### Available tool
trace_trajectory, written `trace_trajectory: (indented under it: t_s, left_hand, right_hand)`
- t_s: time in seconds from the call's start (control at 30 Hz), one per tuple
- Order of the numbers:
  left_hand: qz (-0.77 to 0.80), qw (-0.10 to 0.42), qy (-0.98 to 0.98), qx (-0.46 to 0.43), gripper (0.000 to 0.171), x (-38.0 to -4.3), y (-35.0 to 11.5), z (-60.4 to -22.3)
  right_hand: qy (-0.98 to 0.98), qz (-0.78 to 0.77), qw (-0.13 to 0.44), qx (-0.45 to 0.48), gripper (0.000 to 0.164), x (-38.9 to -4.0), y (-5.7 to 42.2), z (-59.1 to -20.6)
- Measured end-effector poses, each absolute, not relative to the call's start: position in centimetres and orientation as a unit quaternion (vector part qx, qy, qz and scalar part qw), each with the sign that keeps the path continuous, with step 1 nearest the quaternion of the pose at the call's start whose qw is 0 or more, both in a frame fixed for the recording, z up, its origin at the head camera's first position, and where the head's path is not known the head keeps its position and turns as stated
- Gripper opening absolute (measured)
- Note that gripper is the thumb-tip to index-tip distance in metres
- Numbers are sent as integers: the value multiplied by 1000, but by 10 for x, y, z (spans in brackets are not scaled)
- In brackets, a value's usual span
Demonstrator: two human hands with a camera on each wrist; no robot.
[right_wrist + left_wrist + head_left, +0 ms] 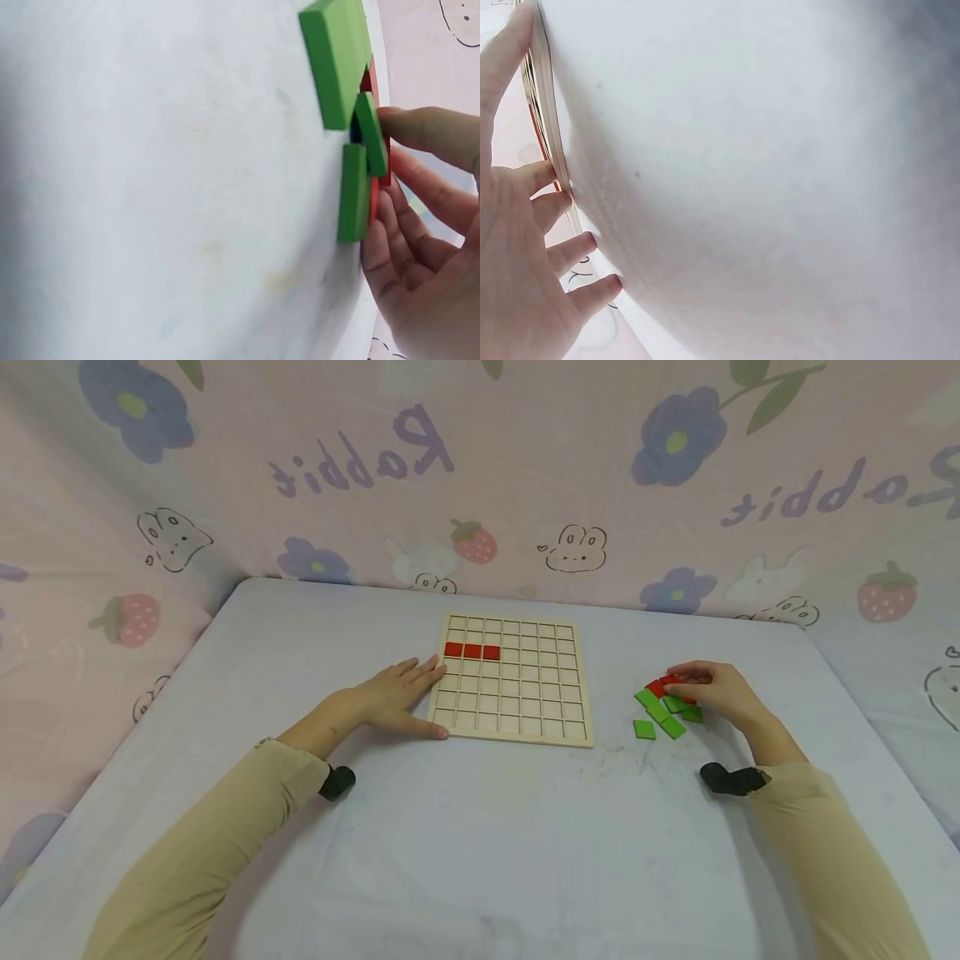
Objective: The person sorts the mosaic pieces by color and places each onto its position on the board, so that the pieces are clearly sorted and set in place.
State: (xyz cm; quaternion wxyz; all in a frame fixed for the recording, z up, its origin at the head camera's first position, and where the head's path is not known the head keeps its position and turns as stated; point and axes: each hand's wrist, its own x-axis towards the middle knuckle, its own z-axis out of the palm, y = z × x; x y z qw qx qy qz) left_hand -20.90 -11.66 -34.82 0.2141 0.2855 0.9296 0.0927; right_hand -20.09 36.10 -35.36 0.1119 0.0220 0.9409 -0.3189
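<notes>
A pale wooden grid board (pixel 510 703) lies flat on the table, with three red square tiles (pixel 472 651) side by side in one row at its left. My left hand (pixel 400 695) rests spread out at the board's left edge; its thumb and fingertips touch the rim. At the right, my right hand (pixel 716 691) reaches into a loose pile of tiles. Its thumb and fingers pinch a red tile (pixel 670 679) at the back of the pile. Several green tiles (pixel 659 712) lie around it, and in the right wrist view green tiles (pixel 353 193) partly hide the red ones.
One green tile (pixel 644 729) lies slightly apart at the pile's front left. A white cloth covers the table (pixel 480 843). Behind it hangs a pink curtain (pixel 510 485) printed with rabbits, flowers and strawberries. Dark wrist devices (pixel 731 779) sit at both sleeve cuffs.
</notes>
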Motion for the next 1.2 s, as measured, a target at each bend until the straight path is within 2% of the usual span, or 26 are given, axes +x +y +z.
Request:
trace_trajectory:
  t_s: [0.67,1.2]
  left_hand:
    - [86,211,931,286,104,-210,-116,-350]
    - [91,209,931,285,106,-210,-118,-353]
  right_hand:
    - [945,-316,83,20,52,-205,357,-353]
    - [939,-332,92,24,59,-211,350,-353]
